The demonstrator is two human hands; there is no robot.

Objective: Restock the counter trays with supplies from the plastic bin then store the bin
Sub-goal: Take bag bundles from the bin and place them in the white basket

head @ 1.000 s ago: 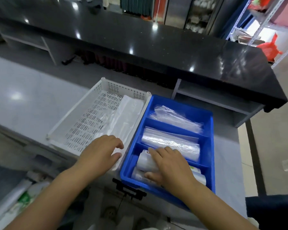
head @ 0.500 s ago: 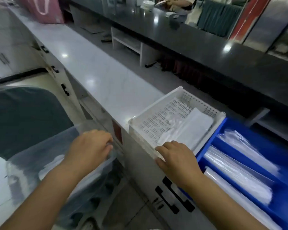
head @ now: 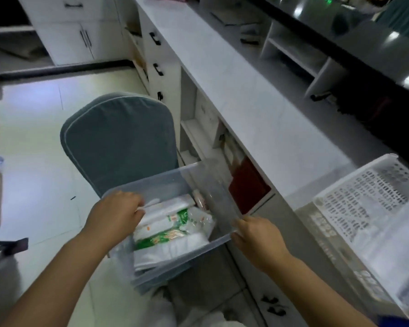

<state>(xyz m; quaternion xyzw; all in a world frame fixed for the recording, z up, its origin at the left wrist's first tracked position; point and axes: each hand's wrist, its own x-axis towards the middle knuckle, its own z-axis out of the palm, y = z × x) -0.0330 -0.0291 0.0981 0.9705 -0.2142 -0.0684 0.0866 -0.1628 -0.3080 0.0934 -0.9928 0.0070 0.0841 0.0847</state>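
Both hands (head: 115, 214) (head: 255, 239) grip the clear plastic bin (head: 206, 185).

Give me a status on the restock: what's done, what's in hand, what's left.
Done, partly: the white perforated tray on the counter holds some clear bags. In hand: the left hand reaches into the clear plastic bin among the green-and-white packets, while the right hand holds the bin's near corner. Left: the bin holds plenty of stock, and it is not yet stored.
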